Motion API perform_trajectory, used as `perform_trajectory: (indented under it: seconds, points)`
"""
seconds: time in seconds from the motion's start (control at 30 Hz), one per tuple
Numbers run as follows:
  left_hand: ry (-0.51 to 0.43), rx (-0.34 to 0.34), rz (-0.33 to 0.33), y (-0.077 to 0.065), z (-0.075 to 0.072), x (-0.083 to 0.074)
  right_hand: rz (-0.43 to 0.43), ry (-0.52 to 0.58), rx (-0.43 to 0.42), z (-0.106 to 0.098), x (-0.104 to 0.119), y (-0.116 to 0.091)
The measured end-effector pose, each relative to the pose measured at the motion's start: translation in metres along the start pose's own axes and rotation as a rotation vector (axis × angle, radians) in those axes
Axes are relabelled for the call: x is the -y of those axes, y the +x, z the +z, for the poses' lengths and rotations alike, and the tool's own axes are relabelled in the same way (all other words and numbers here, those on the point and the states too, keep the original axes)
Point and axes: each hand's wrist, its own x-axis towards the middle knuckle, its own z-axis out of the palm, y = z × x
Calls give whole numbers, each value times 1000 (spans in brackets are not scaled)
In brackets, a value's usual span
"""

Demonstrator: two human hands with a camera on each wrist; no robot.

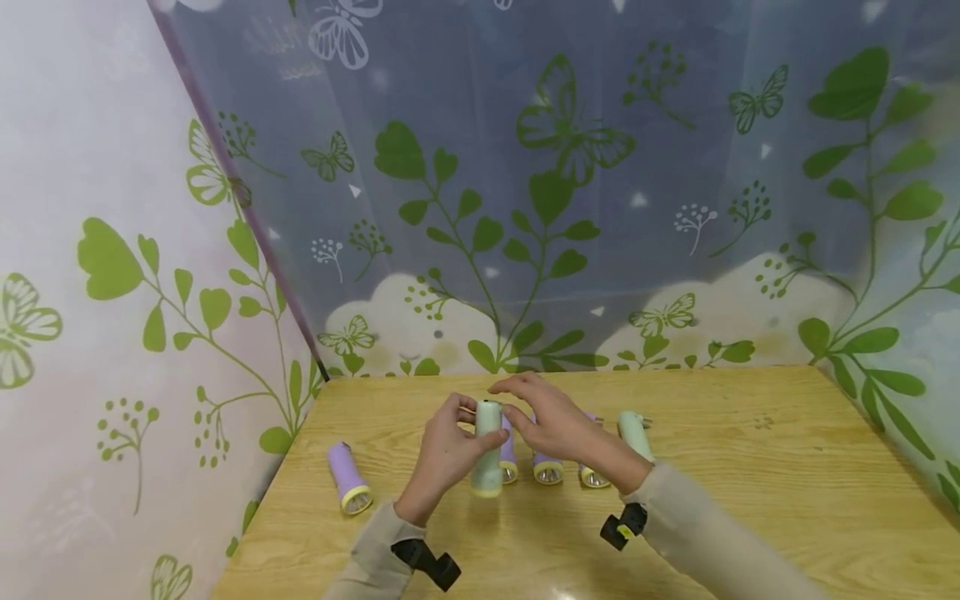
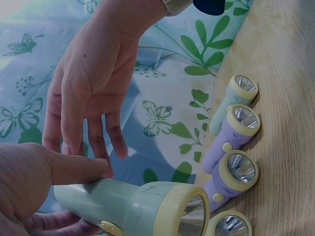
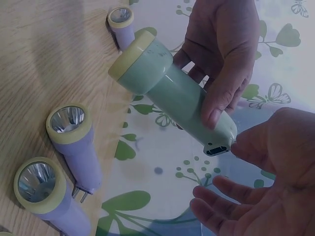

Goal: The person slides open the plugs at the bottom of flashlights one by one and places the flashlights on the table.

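My left hand (image 1: pixel 450 446) grips a pale green flashlight (image 1: pixel 487 467) round its body, above the table. In the head view its yellow-rimmed lens end points down toward me and its tail points away. The left wrist view shows the thumb lying along the body and a yellow switch (image 2: pixel 111 228) on the side. At the tail, the right wrist view shows a dark slot (image 3: pixel 217 150). My right hand (image 1: pixel 551 417) is beside that end, fingers loosely spread, with the thumb tip right at the tail edge.
On the wooden table (image 1: pixel 750 500), a purple flashlight (image 1: pixel 348 479) lies at the left. Several more lie in a row behind the hands, including a purple one (image 1: pixel 547 467) and a green one (image 1: pixel 634 433) with metal prongs. Patterned cloth (image 1: pixel 480 208) hangs along the back and sides.
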Motion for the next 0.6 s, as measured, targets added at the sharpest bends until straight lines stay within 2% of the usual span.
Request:
perform_trajectory:
  seconds: [0.6]
  points:
    - [-12,15,19,-1,2,-4,-26,1,43,2,1,2]
